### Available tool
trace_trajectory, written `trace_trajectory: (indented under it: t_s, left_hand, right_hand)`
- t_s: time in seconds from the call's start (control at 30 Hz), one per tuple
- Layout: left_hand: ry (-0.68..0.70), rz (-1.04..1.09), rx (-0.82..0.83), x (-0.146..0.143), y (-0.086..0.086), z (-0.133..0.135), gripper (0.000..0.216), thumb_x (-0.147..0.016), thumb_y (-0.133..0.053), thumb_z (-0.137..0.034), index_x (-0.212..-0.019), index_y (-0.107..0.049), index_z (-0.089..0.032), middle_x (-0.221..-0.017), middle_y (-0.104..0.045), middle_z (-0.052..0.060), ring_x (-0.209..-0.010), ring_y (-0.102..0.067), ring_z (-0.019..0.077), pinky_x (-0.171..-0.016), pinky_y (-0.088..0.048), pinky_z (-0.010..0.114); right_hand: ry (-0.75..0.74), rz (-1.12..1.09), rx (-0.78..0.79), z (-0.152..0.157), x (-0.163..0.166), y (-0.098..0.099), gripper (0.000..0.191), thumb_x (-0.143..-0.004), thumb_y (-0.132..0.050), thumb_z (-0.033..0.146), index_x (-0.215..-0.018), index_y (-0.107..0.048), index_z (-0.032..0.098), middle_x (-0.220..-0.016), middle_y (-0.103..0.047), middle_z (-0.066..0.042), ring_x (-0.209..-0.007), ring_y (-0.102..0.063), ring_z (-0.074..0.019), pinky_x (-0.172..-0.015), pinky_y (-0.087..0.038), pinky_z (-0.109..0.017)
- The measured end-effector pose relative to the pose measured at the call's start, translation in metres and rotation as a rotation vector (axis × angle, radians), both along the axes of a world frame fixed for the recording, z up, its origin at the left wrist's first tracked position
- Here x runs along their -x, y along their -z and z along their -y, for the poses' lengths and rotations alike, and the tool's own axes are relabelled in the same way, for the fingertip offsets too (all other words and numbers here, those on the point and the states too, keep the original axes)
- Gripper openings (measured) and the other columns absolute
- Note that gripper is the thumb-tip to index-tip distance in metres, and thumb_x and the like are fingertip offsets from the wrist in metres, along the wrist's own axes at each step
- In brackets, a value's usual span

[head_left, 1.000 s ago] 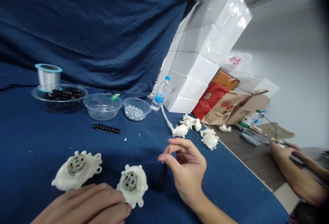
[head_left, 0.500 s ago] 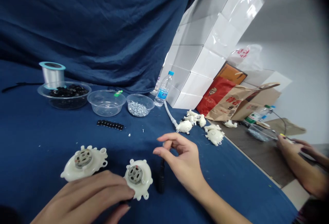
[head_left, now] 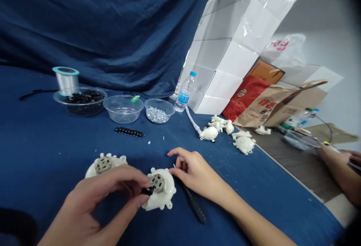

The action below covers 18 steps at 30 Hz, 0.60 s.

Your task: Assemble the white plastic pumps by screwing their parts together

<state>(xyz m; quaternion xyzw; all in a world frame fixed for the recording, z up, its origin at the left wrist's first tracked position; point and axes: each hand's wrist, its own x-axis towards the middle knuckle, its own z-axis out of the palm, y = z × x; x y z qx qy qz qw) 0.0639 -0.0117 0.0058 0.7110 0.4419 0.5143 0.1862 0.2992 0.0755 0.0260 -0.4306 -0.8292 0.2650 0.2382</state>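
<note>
My left hand [head_left: 107, 197] pinches a small black part [head_left: 147, 191] against the motor [head_left: 157, 183] of a white plastic pump housing [head_left: 162, 197]. My right hand [head_left: 194, 170] sits just right of that housing, and a thin metal screw [head_left: 174, 165] shows at its fingertips. Beneath my right wrist, a black-handled screwdriver [head_left: 195, 209] lies on the blue cloth [head_left: 42, 144]. A second white housing with a motor [head_left: 103, 165] lies to the left, its lower part hidden behind my left hand.
At the back stand a fishing-line spool [head_left: 66, 80] and clear bowls of black parts [head_left: 80, 103] and screws [head_left: 156, 111]. Loose white housings [head_left: 244, 144] lie at right. A co-worker's hand [head_left: 332, 155] works beyond the cloth's edge, near paper bags and stacked white boxes.
My left hand has moved onto the nearer housing and now holds the black part at its motor. The screwdriver now lies lower and flatter, and the whole view has shifted.
</note>
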Motion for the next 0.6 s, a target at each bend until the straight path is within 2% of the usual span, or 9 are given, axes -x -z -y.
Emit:
trace_trajectory:
  t_s: [0.13,0.3,0.47,0.6]
  left_hand:
    - [0.146,0.217,0.25,0.001,-0.009,-0.003,0.019,-0.089,-0.064,-0.02,-0.102,-0.066,-0.034,-0.092,-0.074,-0.007,-0.071,-0.073,0.0089,-0.063,-0.061,0.01]
    - [0.192,0.398,0.418,-0.002,-0.017,0.002,0.019,-0.087,-0.064,-0.016,-0.098,-0.069,-0.03,-0.093,-0.073,-0.004,-0.076,-0.072,0.0103,-0.07,-0.062,0.014]
    - [0.266,0.509,0.51,-0.012,-0.018,0.006,0.017,-0.084,-0.068,-0.018,-0.096,-0.071,-0.029,-0.086,-0.072,-0.005,-0.072,-0.071,0.0099,-0.068,-0.061,0.015]
    - [0.343,0.532,0.562,-0.016,-0.016,0.006,0.024,-0.082,-0.07,-0.013,-0.097,-0.07,-0.032,-0.089,-0.072,-0.006,-0.075,-0.072,0.0102,-0.07,-0.062,0.015]
  right_hand:
    - [-0.035,0.01,-0.108,0.0,0.0,-0.001,0.024,-0.083,-0.072,0.013,-0.105,-0.07,0.021,-0.059,-0.063,0.006,-0.049,-0.055,-0.0117,-0.051,-0.04,-0.024]
    - [-0.063,-0.219,-0.32,0.014,0.004,-0.015,0.02,-0.09,-0.068,0.018,-0.11,-0.069,0.023,-0.075,-0.067,0.0,-0.063,-0.06,-0.0151,-0.06,-0.049,-0.029]
    - [-0.327,-0.37,-0.269,0.044,0.013,-0.028,0.028,-0.082,-0.078,0.01,-0.106,-0.073,0.023,-0.086,-0.072,-0.003,-0.071,-0.068,-0.0157,-0.063,-0.056,-0.028]
    - [-0.352,-0.386,-0.287,0.049,0.017,-0.026,0.026,-0.08,-0.079,0.007,-0.102,-0.075,0.019,-0.084,-0.073,-0.005,-0.069,-0.069,-0.0154,-0.061,-0.057,-0.027]
